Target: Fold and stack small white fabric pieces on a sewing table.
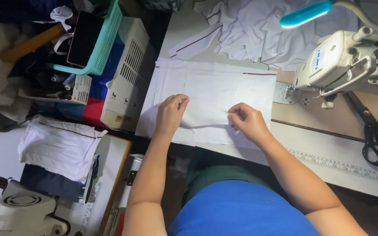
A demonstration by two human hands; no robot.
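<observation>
1. Two hands rest on a white fabric panel (211, 94) that lies flat on the sewing table (337, 153), directly ahead of me in the head view.
2. My left hand (170, 114) lies knuckles up on the panel's left half, fingers curled inward with the tips pressed together against the cloth; I read it as pinching a small fold, though the grip itself is hidden under the fingers.
3. My right hand (249, 122) sits on the panel's right half near the lower edge, thumb and forefinger closed on a bit of the fabric, the other fingers bent.
4. The panel carries a thin dark stripe along its top right edge and overhangs the table's near edge just below the left hand.
5. Right of the panel stands a white sewing machine (346, 61), with a turquoise lamp (305, 14) above it.
6. Black scissors (377, 135) lie on the table at the far right, well apart from both hands.
7. A heap of white cut pieces (250, 30) sits behind the panel.
8. Left of the table: a white slatted box (130, 74) and a turquoise basket (103, 39) holding a dark phone (84, 38).
9. Lower left, folded white cloth (60, 146) rests on a board.
</observation>
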